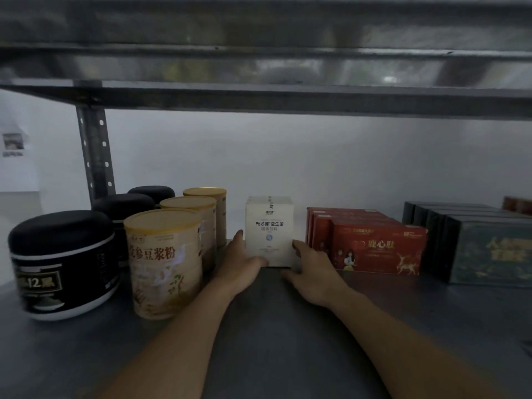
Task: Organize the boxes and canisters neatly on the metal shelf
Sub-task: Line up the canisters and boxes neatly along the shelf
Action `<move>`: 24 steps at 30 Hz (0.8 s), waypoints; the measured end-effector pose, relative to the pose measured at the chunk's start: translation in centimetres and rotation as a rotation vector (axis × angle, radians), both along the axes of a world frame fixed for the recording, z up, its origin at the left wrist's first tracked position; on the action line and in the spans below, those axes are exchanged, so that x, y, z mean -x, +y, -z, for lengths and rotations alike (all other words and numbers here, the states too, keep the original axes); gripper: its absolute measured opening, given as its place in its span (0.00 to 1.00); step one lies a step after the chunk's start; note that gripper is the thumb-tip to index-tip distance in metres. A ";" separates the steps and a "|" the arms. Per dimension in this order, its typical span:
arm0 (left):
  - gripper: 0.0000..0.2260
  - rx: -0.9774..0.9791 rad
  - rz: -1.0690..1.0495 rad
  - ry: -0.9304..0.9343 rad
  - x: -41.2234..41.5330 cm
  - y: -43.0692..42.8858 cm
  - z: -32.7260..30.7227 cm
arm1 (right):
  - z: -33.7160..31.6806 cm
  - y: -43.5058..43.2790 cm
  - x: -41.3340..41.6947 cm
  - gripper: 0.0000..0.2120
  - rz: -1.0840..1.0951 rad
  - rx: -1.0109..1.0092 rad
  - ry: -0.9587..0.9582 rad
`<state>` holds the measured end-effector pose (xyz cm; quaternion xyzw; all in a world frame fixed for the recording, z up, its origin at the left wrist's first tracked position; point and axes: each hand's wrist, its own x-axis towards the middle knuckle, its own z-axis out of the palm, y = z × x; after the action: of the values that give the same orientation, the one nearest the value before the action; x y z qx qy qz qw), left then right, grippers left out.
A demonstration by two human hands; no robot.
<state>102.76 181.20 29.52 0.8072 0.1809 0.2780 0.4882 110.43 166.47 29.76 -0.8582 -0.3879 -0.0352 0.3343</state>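
Both hands flank the white probiotic box (269,231) mid-shelf, left hand (240,260) and right hand (312,267) flat against its sides; slide it squarely, parallel to the red boxes (374,244).

Plain white wall (288,168) behind, dimly lit. Printed notice (13,144) far left. Metal shelf (273,326) grey, with a perforated upright (95,151).

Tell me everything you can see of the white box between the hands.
The white box is an upright closed carton, seemingly cardboard, with dark print and a blue round mark in front. It stands on the metal shelf between the gold-lidded canisters and the red boxes. The left hand lies against its left side; the right hand touches its right edge with the thumb.
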 end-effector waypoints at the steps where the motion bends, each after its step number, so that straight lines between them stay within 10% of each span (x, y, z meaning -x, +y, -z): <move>1: 0.24 -0.051 -0.029 0.025 0.7 -0.5 -0.1 | 0.0 -0.6 0.4 0.23 0.018 0.038 -0.051; 9: 0.18 -0.271 -0.229 0.166 4.2 -4.8 0.3 | 0.0 -8.4 1.0 0.16 0.196 -0.024 -0.154; 24: 0.36 -0.332 -0.026 0.141 -2.3 -16.7 -0.2 | 0.1 -16.7 -5.7 0.40 0.337 -0.392 0.242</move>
<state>105.05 164.48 29.73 0.8919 0.1765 0.2531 0.3307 116.12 149.76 29.68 -0.8275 -0.1829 -0.0619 0.5272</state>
